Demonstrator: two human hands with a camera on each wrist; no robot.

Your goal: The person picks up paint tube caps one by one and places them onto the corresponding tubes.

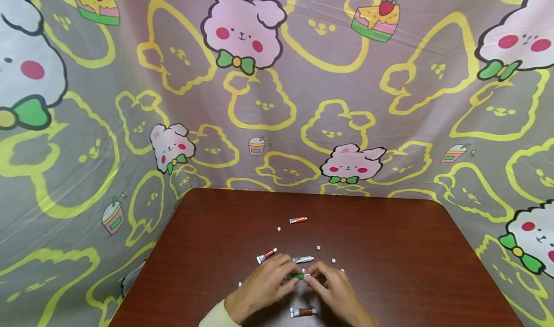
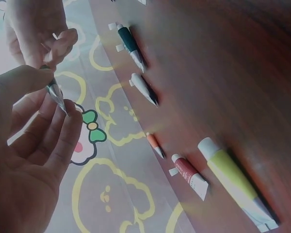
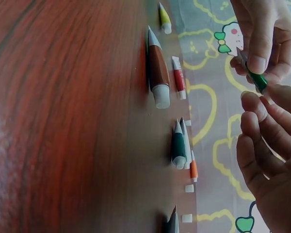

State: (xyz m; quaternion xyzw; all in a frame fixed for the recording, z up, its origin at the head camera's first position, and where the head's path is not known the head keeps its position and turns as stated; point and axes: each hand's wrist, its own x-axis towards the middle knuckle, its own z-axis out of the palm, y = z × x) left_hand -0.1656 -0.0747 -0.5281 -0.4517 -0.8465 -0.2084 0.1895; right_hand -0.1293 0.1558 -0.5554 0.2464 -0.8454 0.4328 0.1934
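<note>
Over the table, a small green paint tube point(image 1: 297, 276) is held between the two hands. My left hand point(image 1: 269, 279) pinches its silver crimped end between thumb and fingers, seen close up in the left wrist view. At the other end, thumb and fingertips of my right hand point(image 1: 335, 288) pinch the white cap point(image 1: 307, 277), which the fingers partly cover. On the table nearby lie a silver-white tube point(image 1: 304, 259) just beyond the hands, a red tube point(image 1: 266, 255) by the left hand and a brown tube point(image 1: 304, 312) toward the near side.
An orange tube point(image 1: 298, 220) lies farther back. Several loose white caps point(image 1: 318, 247) are scattered past the hands. The left wrist view also shows a yellow tube point(image 2: 233, 179) and a dark green tube point(image 2: 130, 43). Patterned cloth point(image 1: 259, 91) hangs around the brown table point(image 1: 389, 240).
</note>
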